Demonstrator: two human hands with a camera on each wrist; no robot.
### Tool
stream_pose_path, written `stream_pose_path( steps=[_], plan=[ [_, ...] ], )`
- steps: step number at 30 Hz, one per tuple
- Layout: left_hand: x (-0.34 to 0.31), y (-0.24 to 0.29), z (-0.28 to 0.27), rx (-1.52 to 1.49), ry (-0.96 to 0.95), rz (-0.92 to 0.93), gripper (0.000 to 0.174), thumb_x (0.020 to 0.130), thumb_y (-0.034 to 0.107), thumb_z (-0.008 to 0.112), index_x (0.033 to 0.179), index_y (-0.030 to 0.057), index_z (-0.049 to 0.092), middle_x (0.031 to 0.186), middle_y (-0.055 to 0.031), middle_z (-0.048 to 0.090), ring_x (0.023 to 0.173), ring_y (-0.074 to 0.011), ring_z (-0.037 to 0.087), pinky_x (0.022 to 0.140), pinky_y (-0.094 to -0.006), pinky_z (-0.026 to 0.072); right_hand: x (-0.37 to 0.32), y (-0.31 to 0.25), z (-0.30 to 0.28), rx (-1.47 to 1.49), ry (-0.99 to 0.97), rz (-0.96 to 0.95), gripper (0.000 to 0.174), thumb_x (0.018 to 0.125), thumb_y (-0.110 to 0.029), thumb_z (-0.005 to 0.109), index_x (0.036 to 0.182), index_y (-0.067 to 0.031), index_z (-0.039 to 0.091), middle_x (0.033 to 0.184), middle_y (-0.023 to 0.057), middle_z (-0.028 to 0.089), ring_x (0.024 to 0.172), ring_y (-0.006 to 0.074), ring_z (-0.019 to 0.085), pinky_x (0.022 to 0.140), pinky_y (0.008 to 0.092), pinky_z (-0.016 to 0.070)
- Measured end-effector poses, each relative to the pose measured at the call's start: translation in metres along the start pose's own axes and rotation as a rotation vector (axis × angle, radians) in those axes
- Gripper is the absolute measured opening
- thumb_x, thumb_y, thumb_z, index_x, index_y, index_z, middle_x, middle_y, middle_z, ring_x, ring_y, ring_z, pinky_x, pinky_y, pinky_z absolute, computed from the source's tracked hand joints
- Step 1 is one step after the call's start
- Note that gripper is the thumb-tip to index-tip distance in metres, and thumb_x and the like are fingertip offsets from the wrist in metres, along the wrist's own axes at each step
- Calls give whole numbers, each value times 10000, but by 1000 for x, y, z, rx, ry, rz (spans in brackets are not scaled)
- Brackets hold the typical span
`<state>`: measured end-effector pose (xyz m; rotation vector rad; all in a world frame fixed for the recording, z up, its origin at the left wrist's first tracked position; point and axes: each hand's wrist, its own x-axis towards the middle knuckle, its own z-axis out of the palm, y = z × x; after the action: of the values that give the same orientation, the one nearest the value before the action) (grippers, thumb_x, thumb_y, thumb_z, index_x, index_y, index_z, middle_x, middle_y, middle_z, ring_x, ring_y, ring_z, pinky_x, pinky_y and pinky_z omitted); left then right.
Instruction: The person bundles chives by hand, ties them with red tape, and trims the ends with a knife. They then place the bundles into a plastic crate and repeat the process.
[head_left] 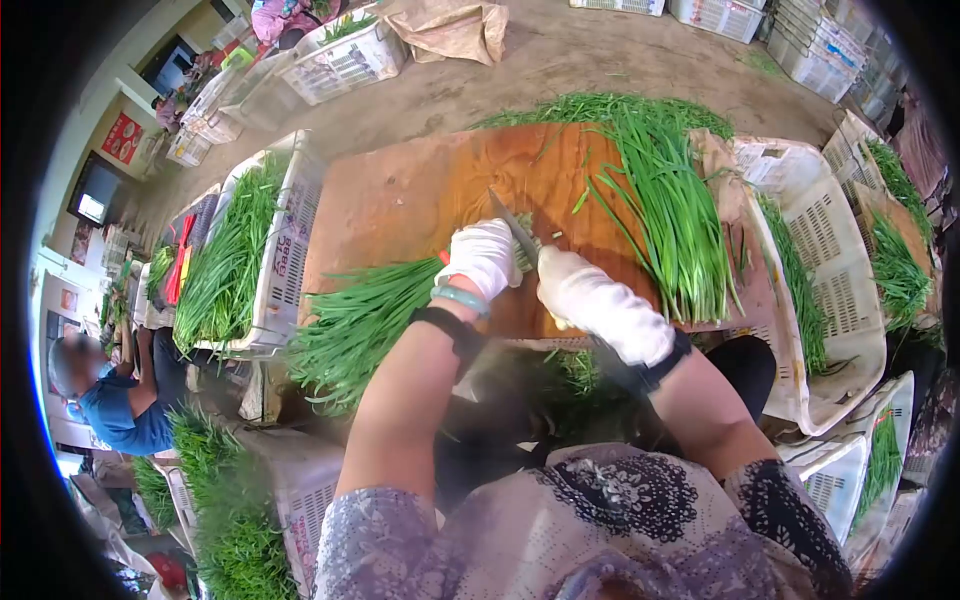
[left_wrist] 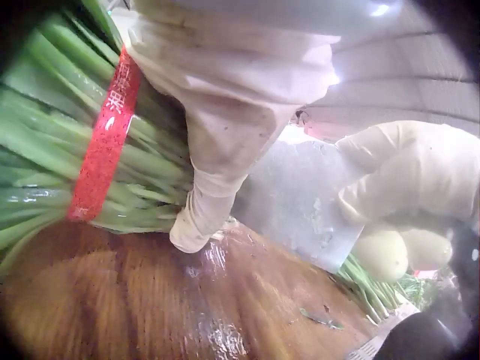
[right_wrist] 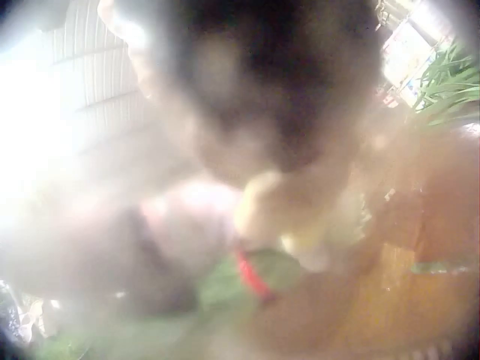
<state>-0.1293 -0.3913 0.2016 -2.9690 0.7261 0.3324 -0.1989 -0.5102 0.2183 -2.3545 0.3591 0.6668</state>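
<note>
Red band (left_wrist: 105,142) around green leaves (left_wrist: 45,135); brown, dark-streaked wooden board (left_wrist: 135,300).

The bare left forearm (head_left: 400,405) and bare right forearm (head_left: 703,405) converge forward. The white-gloved left hand (head_left: 482,258) and white-gloved right hand (head_left: 585,292) are close together, fingers curled.

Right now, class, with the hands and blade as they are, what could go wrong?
The blade sits close beside the gloved left hand, so a slip might cut it. The board looks shiny, perhaps wet, so the taped bunch could slide. Its leaves overhang the board and might drag.
</note>
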Motion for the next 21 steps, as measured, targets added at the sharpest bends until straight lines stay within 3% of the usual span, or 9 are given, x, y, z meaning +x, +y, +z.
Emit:
stream_pose_path(
  steps=[2,6,7,10,12,14,15,18,21],
  plan=[
    [-2,-1,6,-12,11,38,439,560,316,841,863,37,688,843,-182,690,848,-315,685,725,-387,541,-16,10,9,-172,80,-74,299,834,-54,542,1105,67,513,914,280,658,905,397,660,752,475,527],
    [11,-7,7,-5,4,71,346,597,283,805,835,57,698,831,-159,700,800,-296,698,685,-375,550,8,-1,5,-46,-70,-36,251,844,-64,536,1062,59,544,950,307,639,942,408,646,765,484,520],
    [16,-9,19,27,37,49,343,609,282,797,844,52,697,838,-157,702,801,-293,698,683,-373,551,20,-5,15,-135,82,-113,259,851,-64,526,1077,63,543,954,299,643,939,402,649,773,480,518],
    [10,-10,24,72,80,47,330,657,274,765,883,44,692,857,-148,704,817,-283,699,689,-373,554,19,-2,11,8,4,-27,262,861,-64,513,1084,66,558,962,287,650,929,391,653,770,473,521],
    [7,-4,4,18,-58,17,357,646,273,773,904,42,687,876,-147,704,839,-284,697,707,-373,553,24,14,22,-196,15,-73,298,927,-155,428,1119,12,583,1007,250,658,959,393,641,811,472,508],
    [0,6,-11,20,-116,-43,412,615,291,795,932,54,681,924,-147,701,883,-278,690,748,-368,548,62,57,79,-77,117,-22,318,953,-157,372,1116,6,591,1030,246,657,1002,388,632,852,473,497],
    [0,6,-9,16,-108,-41,430,605,299,802,939,56,680,935,-147,700,889,-279,688,755,-367,546,54,58,78,-4,80,-17,397,978,-207,276,1142,16,560,1030,256,650,1024,391,620,876,467,486],
    [1,2,-3,5,-76,-29,436,587,291,806,933,58,679,933,-146,698,887,-286,685,764,-367,545,15,23,41,91,90,9,435,982,-228,245,1132,28,562,1039,265,642,1034,388,613,861,460,488],
    [-8,7,-4,-8,-47,10,400,578,261,792,902,55,679,923,-159,692,879,-292,681,766,-371,543,28,32,33,147,67,0,406,978,-304,277,1043,-33,573,924,244,661,858,404,645,739,481,501]
  ],
)
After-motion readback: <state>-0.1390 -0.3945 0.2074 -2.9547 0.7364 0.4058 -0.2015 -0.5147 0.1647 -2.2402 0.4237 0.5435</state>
